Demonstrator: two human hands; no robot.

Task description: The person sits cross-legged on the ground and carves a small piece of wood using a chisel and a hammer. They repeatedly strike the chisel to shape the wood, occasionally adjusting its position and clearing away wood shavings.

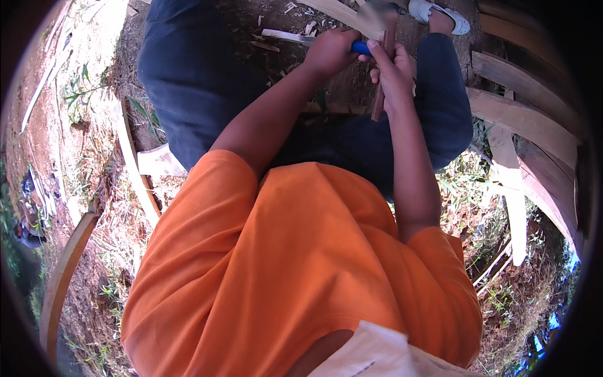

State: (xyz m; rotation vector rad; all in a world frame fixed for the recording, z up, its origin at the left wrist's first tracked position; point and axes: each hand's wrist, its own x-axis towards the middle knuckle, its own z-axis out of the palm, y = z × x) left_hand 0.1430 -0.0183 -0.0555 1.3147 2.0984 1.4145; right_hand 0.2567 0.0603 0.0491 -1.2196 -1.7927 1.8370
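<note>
Stick (379, 94), brown and slim, gripped upright in right hand (394, 70), fingers curled tight round it, above the lap between dark-trousered knees. Just left of stick, left hand (331, 50) fisted round blue handle (360, 47) of what looks like a knife, blade blurred against stick's upper end. Pale chips (301, 25) scattered on ground beyond stick: some whittling seemingly done. Lower stick apparently uncut; probably plenty left.

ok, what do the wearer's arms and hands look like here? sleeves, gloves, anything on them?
Both forearms are bare, with short orange T-shirt sleeves ending above the elbow. The left hand and right hand are bare: no gloves. No watch, bands or rings show from this view.
</note>
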